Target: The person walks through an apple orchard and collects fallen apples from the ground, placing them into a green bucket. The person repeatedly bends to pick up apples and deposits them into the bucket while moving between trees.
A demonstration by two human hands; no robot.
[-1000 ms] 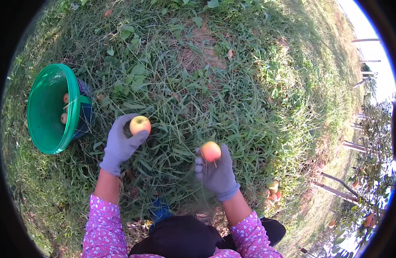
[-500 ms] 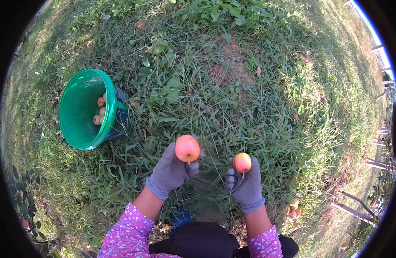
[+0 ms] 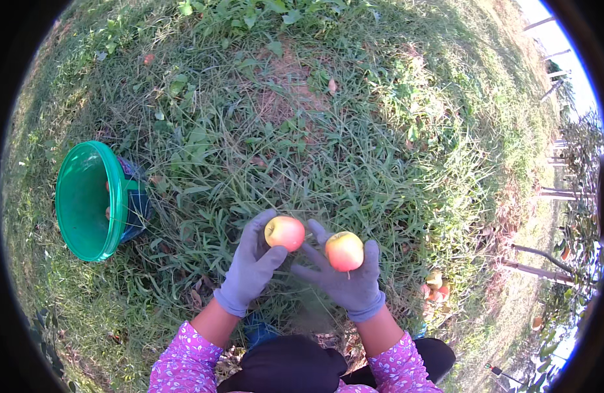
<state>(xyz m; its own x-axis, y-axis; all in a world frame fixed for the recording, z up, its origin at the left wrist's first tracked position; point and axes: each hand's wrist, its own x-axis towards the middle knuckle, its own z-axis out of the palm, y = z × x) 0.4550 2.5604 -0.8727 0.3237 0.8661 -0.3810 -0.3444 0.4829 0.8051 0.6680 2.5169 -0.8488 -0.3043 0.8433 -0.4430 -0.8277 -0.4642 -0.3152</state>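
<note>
Both my hands wear grey gloves and are raised close together over the grass. My left hand (image 3: 253,262) grips a red-and-yellow apple (image 3: 286,234) between thumb and fingers, its side turned toward me. Beside it, my right hand (image 3: 348,285) supports a second apple (image 3: 345,252), yellow on top and pink-red below, with a thin stem pointing down. The right hand's fingers are spread toward the left hand, and the apple sits by its thumb. The two apples are slightly apart.
A tilted green bucket (image 3: 120,208) lies in the grass at left, a few apples barely showing inside. Several apples (image 3: 437,289) are heaped on the ground at right. One red apple (image 3: 148,59) lies far left. Thin tree trunks (image 3: 534,269) line the right edge.
My right hand has come closer to the left, its fingers now spread. The left apple has been turned from stem-toward-me to sideways. The view has swung right, shifting the bucket left and lower.
</note>
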